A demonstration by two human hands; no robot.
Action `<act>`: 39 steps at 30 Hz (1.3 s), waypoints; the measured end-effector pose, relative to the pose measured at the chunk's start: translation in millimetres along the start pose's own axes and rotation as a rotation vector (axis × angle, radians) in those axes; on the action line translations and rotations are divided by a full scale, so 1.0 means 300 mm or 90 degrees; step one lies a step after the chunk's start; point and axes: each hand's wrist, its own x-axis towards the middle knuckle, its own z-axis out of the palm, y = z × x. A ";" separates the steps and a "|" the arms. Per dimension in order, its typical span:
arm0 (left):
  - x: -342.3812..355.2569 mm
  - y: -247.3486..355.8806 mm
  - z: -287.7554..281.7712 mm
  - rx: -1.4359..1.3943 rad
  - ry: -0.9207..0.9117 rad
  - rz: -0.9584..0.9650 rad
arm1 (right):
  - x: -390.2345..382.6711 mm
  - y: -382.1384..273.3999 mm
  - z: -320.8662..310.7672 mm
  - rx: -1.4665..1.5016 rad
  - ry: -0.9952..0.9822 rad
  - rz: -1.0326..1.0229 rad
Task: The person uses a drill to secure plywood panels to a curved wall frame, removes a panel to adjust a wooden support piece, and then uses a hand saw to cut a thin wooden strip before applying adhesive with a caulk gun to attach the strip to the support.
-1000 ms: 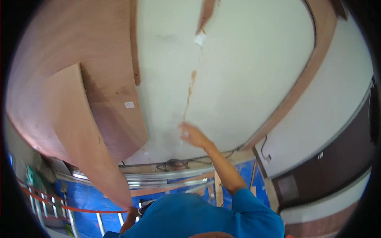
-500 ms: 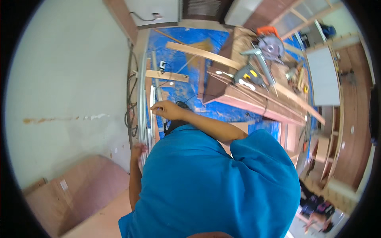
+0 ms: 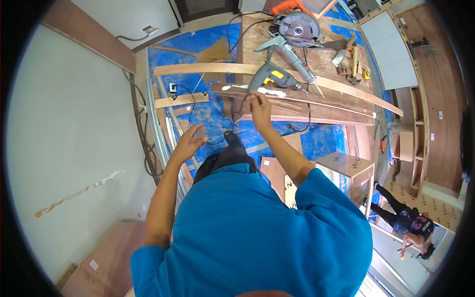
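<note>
The right hand (image 3: 259,105) is up by the edge of the work table (image 3: 316,59). Its fingers are pinched close together, right at the near end of a long curved strip of brown wood (image 3: 316,96). It looks like it is touching or just taking hold of that end, but the picture is too small to tell if the fingers have really closed on it. The strip lies flat along the front of the table and has white patches on it near the hand.

The left hand (image 3: 190,141) is lower, out over the blue floor sheet (image 3: 208,111). Its fingers are spread wide and it holds nothing.

Just beside the right hand lies a grey drill with a yellow patch (image 3: 269,76), with its black cord (image 3: 232,106) hanging down off the table. A round saw with an orange handle (image 3: 297,24) sits farther back, and a glue gun (image 3: 292,52) lies between them. A hammer (image 3: 341,54) lies toward the far right side.

To do this well, the right hand should probably get a firm hold on the strip's end before lifting. The strip is long and thin, so it may bend or swing. The free left hand could help hold it farther along. The drill and cord are close, so the strip should stay clear of them.

Another person stands at the lower right.
</note>
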 end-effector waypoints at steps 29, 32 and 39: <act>1.060 0.565 0.369 -0.244 -0.264 -0.148 | -0.120 0.064 -0.650 -0.169 -0.012 0.183; 0.836 0.742 0.221 -0.293 -0.134 -0.063 | -0.113 0.063 -0.566 -0.363 -0.242 0.041; 0.036 0.800 -0.454 -0.137 0.200 0.231 | -0.144 0.202 -0.201 -0.304 -0.646 0.090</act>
